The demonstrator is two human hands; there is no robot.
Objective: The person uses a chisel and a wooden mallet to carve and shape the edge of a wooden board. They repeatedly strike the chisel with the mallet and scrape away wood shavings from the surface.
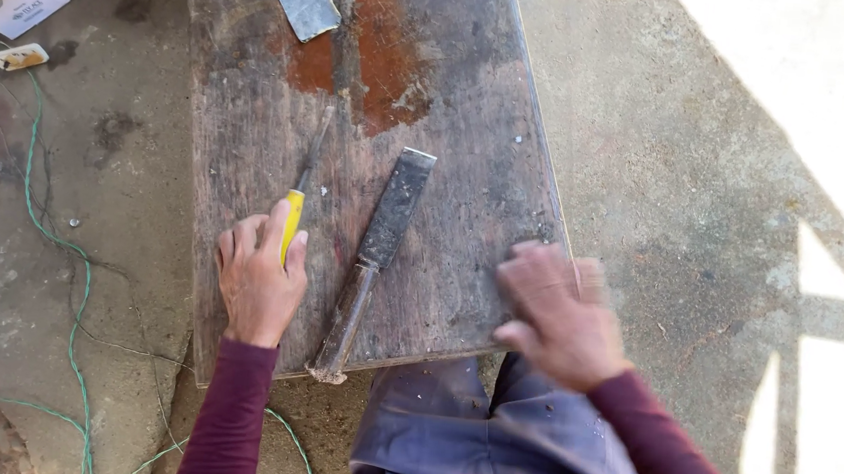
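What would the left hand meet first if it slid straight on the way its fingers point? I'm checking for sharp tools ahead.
The left hand already lies on the yellow-handled screwdriver. Straight ahead runs its metal shaft, then bare wooden board; the chisel lies off to the side.

A bright yellow handle is seen on the thin metal screwdriver [296,202]; rust-red patches are shown on the worn grey-brown wooden board [474,91]; a green cord [61,239] is seen.

Daylight, even and soft over the wooden board [388,164]. Right of the board — blown-out sun patches on the concrete floor [708,169], hard-edged shadows between. Right hand [559,313] motion-blurred at the board's near right corner — elsewhere sharp focus.
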